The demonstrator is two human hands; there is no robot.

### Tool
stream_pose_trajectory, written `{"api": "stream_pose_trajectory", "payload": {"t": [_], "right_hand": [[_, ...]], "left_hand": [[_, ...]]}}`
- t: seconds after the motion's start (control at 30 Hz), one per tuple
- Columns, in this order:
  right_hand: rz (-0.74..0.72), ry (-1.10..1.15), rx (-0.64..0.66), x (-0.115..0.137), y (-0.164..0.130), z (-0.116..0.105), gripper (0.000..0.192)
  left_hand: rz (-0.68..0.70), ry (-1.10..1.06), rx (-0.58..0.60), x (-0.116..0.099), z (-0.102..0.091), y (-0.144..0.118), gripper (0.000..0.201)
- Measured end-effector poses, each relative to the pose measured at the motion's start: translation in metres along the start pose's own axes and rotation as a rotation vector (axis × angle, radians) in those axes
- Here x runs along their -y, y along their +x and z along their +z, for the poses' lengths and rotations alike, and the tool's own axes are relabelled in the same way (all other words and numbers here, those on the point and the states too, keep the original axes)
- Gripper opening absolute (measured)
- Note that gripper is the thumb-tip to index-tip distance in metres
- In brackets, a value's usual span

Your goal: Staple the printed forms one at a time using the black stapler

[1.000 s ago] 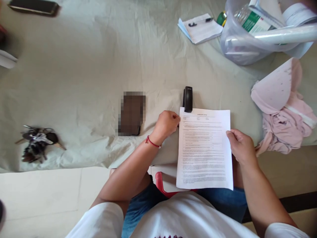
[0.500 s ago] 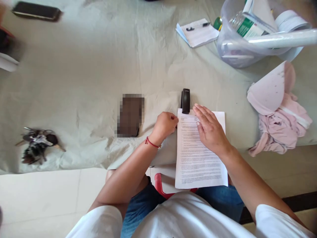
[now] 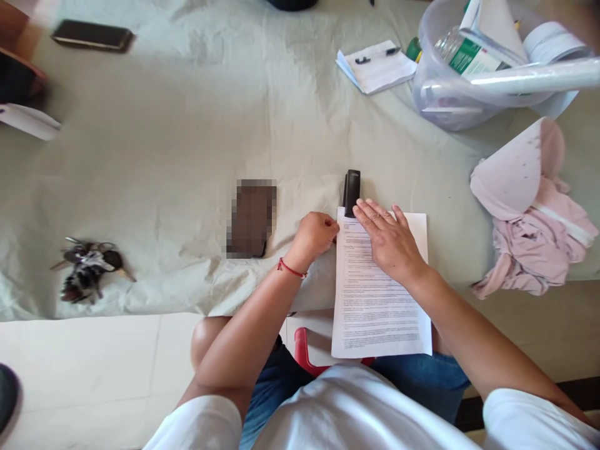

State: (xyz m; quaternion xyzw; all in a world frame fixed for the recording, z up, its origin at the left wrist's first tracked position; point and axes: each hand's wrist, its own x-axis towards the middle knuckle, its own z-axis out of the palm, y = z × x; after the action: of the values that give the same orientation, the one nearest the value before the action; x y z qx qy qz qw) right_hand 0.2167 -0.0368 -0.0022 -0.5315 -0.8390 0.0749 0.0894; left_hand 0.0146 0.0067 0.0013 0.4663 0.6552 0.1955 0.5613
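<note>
A printed paper sheet, maybe a stack, lies at the table's front edge, its lower part hanging over. My left hand, a red bracelet at its wrist, is closed at the sheet's upper left edge, pinching it. A black stapler sits over the top edge near the left corner. Flat on the upper part of the page, fingers stretched out, rests my right hand; its fingertips reach the stapler's near end. Whether they press on the stapler I cannot tell.
Left of my hands lies a pixelated dark phone-like object, with keys farther left. Another phone is at the back left. A notepad with a pen, a filled plastic tub and pink cloth are at right.
My right hand has slid left across the page, bringing its fingertips to the stapler's near end. My left hand keeps its pinch on the edge. The view has shifted slightly.
</note>
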Motion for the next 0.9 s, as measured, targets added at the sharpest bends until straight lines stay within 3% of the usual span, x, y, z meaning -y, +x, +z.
{"api": "stream_pose_trajectory", "payload": {"t": [0.73,0.9], "right_hand": [[-0.069,-0.058,-0.057,0.003,-0.003,0.017,0.074],[-0.05,-0.04,-0.054,0.004,-0.001,0.012,0.07]], "left_hand": [[0.101,0.101,-0.076,0.005,0.005,-0.002,0.025],[0.102,0.111,-0.106,0.006,0.007,-0.001,0.023]]}}
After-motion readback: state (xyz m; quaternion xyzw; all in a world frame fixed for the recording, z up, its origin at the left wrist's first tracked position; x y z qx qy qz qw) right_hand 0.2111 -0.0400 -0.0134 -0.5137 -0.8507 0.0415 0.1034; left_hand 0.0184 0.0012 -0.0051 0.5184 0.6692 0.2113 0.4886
